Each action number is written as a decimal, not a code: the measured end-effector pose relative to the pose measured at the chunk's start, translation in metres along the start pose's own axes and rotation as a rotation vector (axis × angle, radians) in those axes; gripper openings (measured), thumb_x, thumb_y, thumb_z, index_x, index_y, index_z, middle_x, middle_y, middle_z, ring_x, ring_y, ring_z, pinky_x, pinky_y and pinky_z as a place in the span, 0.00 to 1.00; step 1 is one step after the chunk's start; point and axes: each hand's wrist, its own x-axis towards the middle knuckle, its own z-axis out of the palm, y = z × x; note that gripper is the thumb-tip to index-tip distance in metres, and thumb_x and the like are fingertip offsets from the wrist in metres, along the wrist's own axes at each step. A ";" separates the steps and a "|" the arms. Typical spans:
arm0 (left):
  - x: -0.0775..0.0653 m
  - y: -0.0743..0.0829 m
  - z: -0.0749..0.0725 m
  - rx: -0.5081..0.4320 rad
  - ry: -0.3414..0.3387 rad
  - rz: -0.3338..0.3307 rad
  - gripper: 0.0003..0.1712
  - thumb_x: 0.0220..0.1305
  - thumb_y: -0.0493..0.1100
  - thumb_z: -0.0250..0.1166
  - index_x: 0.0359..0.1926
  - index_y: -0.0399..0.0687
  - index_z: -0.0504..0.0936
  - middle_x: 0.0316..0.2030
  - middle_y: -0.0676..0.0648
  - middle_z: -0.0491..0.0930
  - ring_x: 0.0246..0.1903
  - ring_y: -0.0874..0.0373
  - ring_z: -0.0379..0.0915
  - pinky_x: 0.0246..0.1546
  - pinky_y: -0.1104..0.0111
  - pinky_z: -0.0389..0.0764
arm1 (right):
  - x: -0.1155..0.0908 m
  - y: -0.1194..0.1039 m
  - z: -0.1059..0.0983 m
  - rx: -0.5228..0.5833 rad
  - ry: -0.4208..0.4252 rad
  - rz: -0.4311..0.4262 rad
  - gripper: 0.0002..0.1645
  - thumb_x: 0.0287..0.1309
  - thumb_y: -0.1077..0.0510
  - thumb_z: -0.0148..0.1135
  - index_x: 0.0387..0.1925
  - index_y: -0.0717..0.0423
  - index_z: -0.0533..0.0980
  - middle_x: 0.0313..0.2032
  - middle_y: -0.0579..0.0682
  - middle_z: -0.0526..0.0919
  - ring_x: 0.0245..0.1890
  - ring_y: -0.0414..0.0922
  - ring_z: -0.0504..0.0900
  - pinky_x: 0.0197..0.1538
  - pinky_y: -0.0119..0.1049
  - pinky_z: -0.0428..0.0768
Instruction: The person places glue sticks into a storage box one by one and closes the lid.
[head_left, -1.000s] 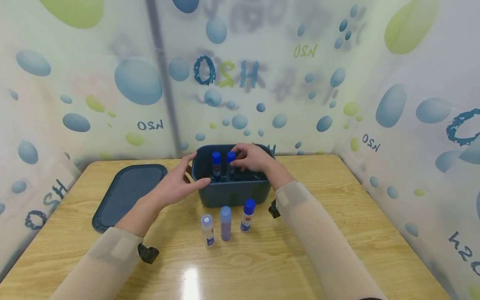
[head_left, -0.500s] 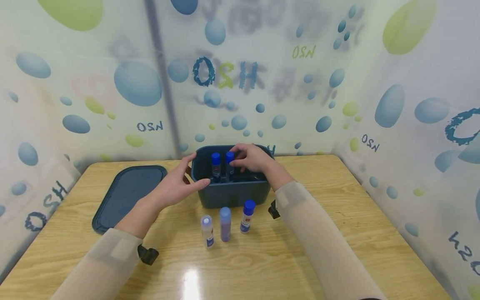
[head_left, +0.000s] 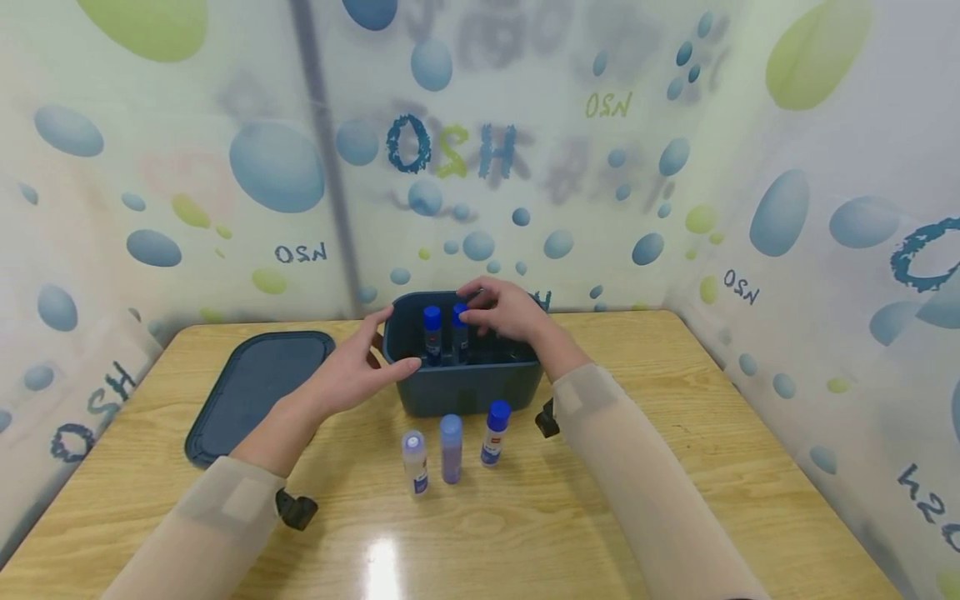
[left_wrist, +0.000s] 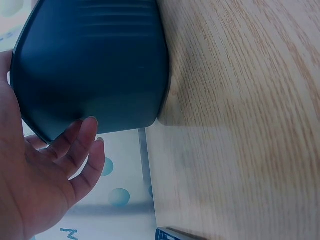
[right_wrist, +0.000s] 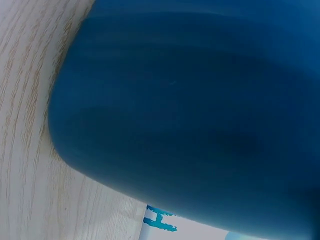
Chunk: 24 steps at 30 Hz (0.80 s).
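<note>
Work looking partway: left inner glue stick and right inner glue stick are standing inside the navy bin; clear glue stick, lilac glue stick and white-labelled glue stick are standing outside, on the desk. Lid is lying off, leftward. Right hand is hovering at right inner stick's cap, fingers apart, contact unclear. Left hand is resting at bin's left end, fingers spread

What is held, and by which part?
Left hand: oblong dark-blue plastic bin, by left rim. Right hand, at slim blue-capped glue stick: cannot tell.
</note>
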 end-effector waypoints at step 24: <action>-0.002 0.002 -0.001 0.012 -0.010 -0.010 0.64 0.72 0.75 0.67 0.91 0.58 0.41 0.65 0.35 0.76 0.53 0.45 0.81 0.49 0.56 0.86 | -0.038 -0.016 -0.024 0.197 0.242 -0.175 0.13 0.76 0.47 0.71 0.45 0.51 0.88 0.40 0.51 0.91 0.41 0.62 0.87 0.41 0.41 0.84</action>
